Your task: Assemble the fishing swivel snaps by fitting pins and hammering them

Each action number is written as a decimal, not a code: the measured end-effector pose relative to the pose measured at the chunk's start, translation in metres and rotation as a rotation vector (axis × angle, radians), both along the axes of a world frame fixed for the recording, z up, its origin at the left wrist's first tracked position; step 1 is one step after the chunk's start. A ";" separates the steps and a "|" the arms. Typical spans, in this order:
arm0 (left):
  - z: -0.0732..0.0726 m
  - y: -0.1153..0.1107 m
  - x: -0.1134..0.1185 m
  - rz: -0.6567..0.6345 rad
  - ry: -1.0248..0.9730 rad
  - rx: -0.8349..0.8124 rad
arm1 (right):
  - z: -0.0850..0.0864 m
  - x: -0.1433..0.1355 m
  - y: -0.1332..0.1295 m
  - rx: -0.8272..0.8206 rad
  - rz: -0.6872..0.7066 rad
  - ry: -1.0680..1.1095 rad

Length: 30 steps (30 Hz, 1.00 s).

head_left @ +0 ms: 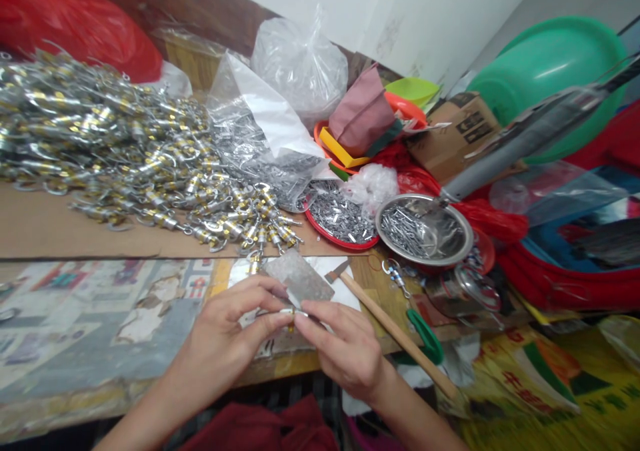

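Both of my hands meet above the front edge of the bench. My left hand (240, 317) is closed, thumb and fingers pinching one side of a small metal piece (291, 324) with a yellowish part. From the other side, my right hand (345, 344) pinches the same piece. Its exact shape is blurred and partly hidden by the fingertips. Just behind the fingers lies a flat grey metal plate (300, 274) on white paper. Beside it, to the right, is a hammer-like tool with a long wooden handle (400, 334).
A large heap of silver and gold metal assemblies (110, 144) covers the back left. Behind the hands are a red-rimmed tray of small parts (340, 217) and a steel bowl of pins (425, 231). Green-handled tool (427, 337) and jar (465, 291) stand right.
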<state>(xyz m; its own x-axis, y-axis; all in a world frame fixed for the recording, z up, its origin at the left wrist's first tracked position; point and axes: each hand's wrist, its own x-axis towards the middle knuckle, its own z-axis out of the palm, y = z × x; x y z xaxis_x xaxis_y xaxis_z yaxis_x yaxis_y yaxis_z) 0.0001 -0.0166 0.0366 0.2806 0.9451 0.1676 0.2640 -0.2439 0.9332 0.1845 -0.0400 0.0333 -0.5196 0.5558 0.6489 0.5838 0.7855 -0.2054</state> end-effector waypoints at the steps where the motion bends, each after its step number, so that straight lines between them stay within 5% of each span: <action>1: 0.000 -0.001 0.001 -0.004 -0.017 -0.071 | -0.002 -0.002 -0.001 -0.043 -0.011 0.048; 7: -0.009 -0.008 0.012 0.108 -0.308 -0.500 | -0.002 -0.010 -0.002 -0.473 -0.106 0.371; 11: -0.017 -0.009 0.016 0.141 -0.423 -0.579 | 0.007 0.007 0.023 -0.686 -0.156 0.265; 15: -0.017 -0.004 0.016 0.079 -0.507 -0.695 | 0.002 0.045 0.077 -0.417 -0.740 0.003; 17: -0.017 -0.001 0.016 0.063 -0.507 -0.716 | -0.006 0.062 0.102 -0.421 -0.844 -0.059; 24: -0.026 0.005 0.015 -0.005 -0.574 -0.692 | -0.018 0.076 0.132 -0.462 -0.794 -0.053; 30: -0.029 0.007 0.014 0.016 -0.637 -0.701 | 0.000 0.049 0.095 -0.598 -0.564 0.086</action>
<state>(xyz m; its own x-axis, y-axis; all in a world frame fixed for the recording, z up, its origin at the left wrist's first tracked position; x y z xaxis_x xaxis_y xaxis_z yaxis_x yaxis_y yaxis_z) 0.0143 -0.0093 0.0081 0.3178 0.8914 -0.3232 -0.3472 0.4266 0.8351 0.2334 0.0551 0.0337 -0.0208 0.9825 0.1852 0.8209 0.1225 -0.5578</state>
